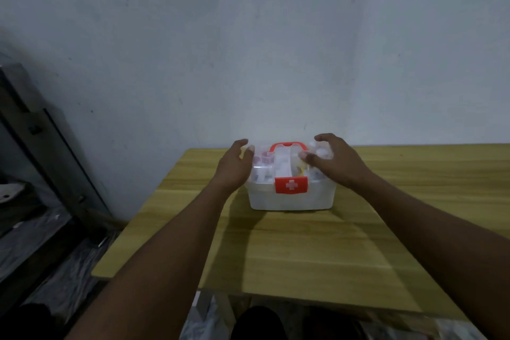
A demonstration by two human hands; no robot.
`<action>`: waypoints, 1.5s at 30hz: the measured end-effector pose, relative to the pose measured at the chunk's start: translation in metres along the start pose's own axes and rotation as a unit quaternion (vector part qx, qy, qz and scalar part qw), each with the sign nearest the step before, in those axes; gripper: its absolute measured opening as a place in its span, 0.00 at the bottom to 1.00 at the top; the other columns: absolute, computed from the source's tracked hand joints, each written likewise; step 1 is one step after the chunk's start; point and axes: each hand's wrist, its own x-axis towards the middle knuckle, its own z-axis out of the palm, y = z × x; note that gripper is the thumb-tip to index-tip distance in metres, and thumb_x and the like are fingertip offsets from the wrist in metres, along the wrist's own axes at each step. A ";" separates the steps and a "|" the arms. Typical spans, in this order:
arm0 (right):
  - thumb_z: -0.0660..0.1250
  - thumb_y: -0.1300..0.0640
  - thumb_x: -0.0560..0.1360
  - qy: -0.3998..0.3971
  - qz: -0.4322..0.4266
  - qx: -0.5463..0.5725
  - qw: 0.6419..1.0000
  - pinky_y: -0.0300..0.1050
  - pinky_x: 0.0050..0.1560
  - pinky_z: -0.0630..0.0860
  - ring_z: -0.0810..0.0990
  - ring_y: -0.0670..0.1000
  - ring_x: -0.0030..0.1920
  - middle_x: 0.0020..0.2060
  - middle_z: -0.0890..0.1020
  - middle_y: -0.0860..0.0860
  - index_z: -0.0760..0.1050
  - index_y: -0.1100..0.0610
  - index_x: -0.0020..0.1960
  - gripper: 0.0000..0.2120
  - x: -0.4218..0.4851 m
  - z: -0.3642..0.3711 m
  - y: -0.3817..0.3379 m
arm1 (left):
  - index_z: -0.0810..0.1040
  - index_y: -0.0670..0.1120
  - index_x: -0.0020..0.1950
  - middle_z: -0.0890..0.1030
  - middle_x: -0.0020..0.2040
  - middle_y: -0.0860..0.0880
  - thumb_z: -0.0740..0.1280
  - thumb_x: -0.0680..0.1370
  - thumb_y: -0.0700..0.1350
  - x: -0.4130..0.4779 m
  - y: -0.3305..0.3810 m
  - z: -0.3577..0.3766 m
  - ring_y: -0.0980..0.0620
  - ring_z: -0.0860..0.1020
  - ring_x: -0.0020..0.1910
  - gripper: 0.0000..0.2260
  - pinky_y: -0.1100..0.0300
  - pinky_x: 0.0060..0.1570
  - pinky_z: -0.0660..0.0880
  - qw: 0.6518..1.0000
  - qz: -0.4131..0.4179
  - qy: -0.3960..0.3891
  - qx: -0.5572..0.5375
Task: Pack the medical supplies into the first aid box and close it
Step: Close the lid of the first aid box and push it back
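Note:
A white translucent first aid box [289, 199] stands on the wooden table near the wall. Its clear lid is down, with a red handle [287, 145] on top and a red latch [291, 185] bearing a white cross on the front. Blurry supplies [265, 160] show through the lid. My left hand [234, 167] hovers at the box's left top edge with spread fingers. My right hand [332, 161] is at the right top edge, fingers curled over the lid; whether either hand touches the lid is unclear. Neither holds anything.
The wooden table [303, 251] reaches from the wall toward me, its left edge running diagonally. A dark metal and glass cabinet [41, 152] stands to the left on a plastic-covered floor. A stained white wall [248, 50] rises right behind the box.

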 end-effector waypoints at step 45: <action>0.73 0.28 0.59 0.175 0.062 0.144 0.972 0.59 0.52 0.82 0.82 0.52 0.56 0.57 0.82 0.50 0.74 0.49 0.65 0.41 0.010 -0.124 0.068 | 0.77 0.53 0.64 0.81 0.56 0.57 0.69 0.68 0.70 0.010 0.084 0.121 0.58 0.79 0.54 0.31 0.66 0.45 0.74 0.990 0.116 -0.029 -0.072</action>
